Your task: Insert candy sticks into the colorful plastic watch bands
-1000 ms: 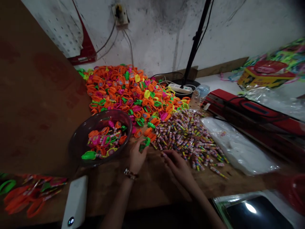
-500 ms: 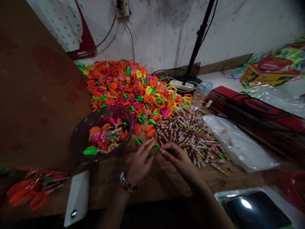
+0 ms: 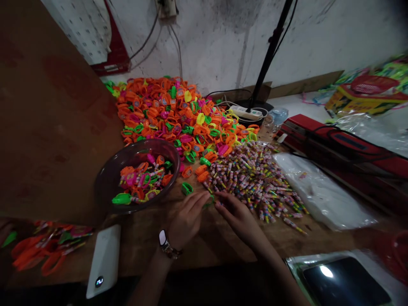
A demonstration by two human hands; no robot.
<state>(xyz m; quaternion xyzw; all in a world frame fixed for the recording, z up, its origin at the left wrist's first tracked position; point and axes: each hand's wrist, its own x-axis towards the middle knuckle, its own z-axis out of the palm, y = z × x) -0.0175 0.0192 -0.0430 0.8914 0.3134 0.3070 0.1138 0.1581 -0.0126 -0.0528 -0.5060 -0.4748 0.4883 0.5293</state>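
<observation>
Both hands pinch one green ring (image 3: 208,201).
Left hand (image 3: 186,221) and right hand (image 3: 237,216) meet fingertips on it, near the candy pile (image 3: 255,180), right of the bowl (image 3: 108,182).

The left hand (image 3: 186,219), a second ago up at the edge of the toy pile gripping a green ring (image 3: 208,200), now sits lower on the desk (image 3: 204,246), fingers extended toward the right hand (image 3: 237,214). The ring lies between both hands' fingertips, half hidden.
</observation>
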